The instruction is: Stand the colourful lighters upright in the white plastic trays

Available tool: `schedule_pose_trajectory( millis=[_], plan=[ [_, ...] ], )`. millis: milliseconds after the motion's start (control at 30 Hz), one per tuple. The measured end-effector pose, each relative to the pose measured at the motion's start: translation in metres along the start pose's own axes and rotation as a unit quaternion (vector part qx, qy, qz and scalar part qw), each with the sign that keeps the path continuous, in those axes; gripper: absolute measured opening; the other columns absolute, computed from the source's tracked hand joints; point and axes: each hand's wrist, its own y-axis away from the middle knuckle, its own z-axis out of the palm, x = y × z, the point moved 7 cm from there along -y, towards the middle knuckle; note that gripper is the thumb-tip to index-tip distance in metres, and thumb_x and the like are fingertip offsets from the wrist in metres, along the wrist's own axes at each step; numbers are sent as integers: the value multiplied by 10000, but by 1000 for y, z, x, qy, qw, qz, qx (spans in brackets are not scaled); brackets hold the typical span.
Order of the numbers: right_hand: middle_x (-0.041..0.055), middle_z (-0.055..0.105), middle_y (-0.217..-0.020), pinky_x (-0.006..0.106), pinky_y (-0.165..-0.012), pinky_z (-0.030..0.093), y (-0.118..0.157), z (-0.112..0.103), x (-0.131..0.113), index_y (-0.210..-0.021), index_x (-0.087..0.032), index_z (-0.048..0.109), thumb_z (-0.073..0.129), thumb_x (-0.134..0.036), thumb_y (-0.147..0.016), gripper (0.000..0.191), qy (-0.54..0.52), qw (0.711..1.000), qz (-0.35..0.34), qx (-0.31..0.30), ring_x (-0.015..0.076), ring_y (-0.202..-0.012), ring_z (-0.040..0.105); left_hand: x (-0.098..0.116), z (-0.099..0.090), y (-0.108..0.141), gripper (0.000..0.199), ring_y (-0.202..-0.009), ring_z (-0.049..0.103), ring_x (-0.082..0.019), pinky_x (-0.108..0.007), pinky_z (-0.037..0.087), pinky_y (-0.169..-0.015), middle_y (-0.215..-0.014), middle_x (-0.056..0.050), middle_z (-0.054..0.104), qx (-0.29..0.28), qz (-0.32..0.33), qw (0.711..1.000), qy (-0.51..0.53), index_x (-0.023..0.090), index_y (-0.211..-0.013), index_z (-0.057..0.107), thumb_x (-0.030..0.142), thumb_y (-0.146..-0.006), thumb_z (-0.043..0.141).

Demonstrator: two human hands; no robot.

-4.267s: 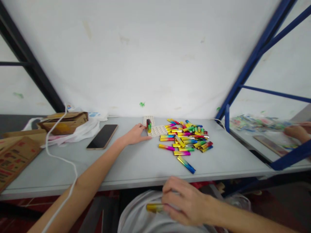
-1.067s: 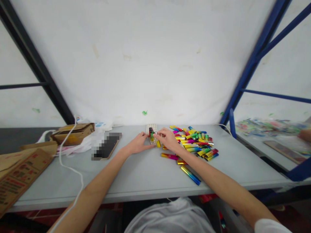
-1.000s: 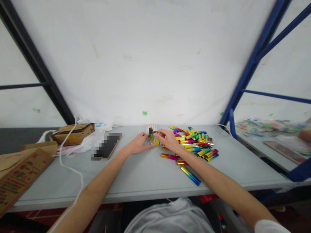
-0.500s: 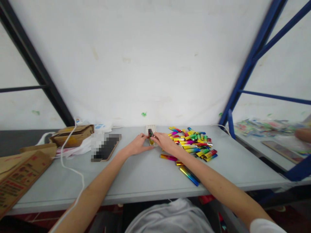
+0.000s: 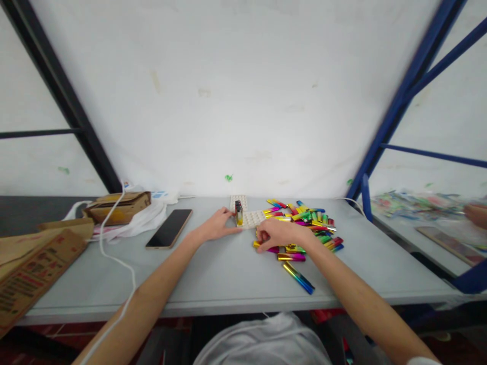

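My left hand (image 5: 220, 224) rests on the grey table with thumb and fingers apart, just left of a few upright yellow lighter-like pieces with dark tops (image 5: 239, 213). Those pieces stand on or beside a pale studded tray (image 5: 253, 219), part of which extends toward the wall. Over the left edge of a pile of shiny multicoloured metallic tubes (image 5: 297, 215), my right hand (image 5: 272, 234) has its fingers curled down on a yellow and magenta tube (image 5: 273, 249). Nearer the front edge lies a single yellow-to-blue tube (image 5: 298, 278).
A phone (image 5: 170, 229) lies left of my left hand. Further left are cardboard boxes (image 5: 125, 208), white plastic bags and a white cable (image 5: 127, 263) crossing my left forearm. Blue posts (image 5: 399, 101) stand at right; beyond them, another person's hand (image 5: 476, 214) shows near plastic packets.
My right hand has left the upright pieces and moved right to the tubes, uncovering more of the pale tray. My left hand stays beside the pieces. The view has shifted slightly.
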Motion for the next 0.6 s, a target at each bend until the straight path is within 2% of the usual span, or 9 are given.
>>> schedule_pose_trajectory(
  millis=[67, 167, 300, 333, 400, 500, 600],
  plan=[
    [-36, 605, -614, 242, -534, 299, 1, 2, -3, -693, -174, 680, 852, -299, -719, 214, 0, 1000, 2, -9, 108, -536, 469, 1, -1, 0, 706, -1115, 611, -326, -422, 497, -1020, -1194, -143, 649, -3, -2, 1000, 2, 164, -1233, 671, 735, -820, 623],
    [-14, 648, -692, 241, -574, 358, 0, 0, -10, -800, -173, 681, 784, -338, -815, 195, -13, 1000, -18, -6, 128, -599, 531, 2, -2, 1, 704, -1123, 612, -323, -419, 494, -1026, -1202, -145, 644, -8, -7, 1000, 2, 161, -1246, 670, 722, -822, 627],
    [2, 686, -774, 254, -625, 420, -4, -11, -12, -1007, -190, 639, 565, -489, -987, 309, -103, 992, -53, 59, 149, -656, 575, 1, -2, 1, 701, -1106, 622, -322, -419, 499, -1018, -1168, -138, 647, -9, -14, 1000, 5, 163, -1216, 690, 728, -805, 642],
    [-1, 676, -773, 258, -630, 426, -5, -14, -9, -1001, -197, 626, 512, -520, -1008, 343, -128, 987, -55, 84, 149, -656, 570, 0, -2, 0, 694, -1096, 625, -321, -420, 502, -1014, -1158, -133, 649, -10, -13, 1000, 7, 169, -1209, 694, 730, -803, 643],
    [-17, 610, -708, 260, -612, 412, -10, -18, -1, -874, -207, 596, 434, -569, -1024, 425, -164, 976, -43, 134, 142, -623, 526, 0, -2, 0, 683, -1088, 626, -315, -419, 505, -1012, -1151, -125, 652, -10, -11, 1000, 10, 178, -1213, 692, 726, -807, 642],
    [-48, 446, -585, 254, -547, 330, -17, -20, 11, -704, -211, 515, 426, -618, -997, 509, -210, 959, -9, 191, 121, -541, 401, 0, -3, 0, 683, -1088, 627, -314, -415, 504, -1013, -1153, -124, 651, -8, -13, 1000, 15, 178, -1225, 685, 715, -804, 656],
    [-75, 416, -564, 245, -513, 266, -19, -19, 20, -850, -203, 601, 607, -633, -888, 431, -269, 936, 38, 224, 112, -522, 354, -1, -3, -1, 677, -1077, 627, -315, -422, 505, -1003, -1136, -116, 649, -5, -12, 1000, 20, 189, -1228, 684, 708, -793, 670]
  ],
)
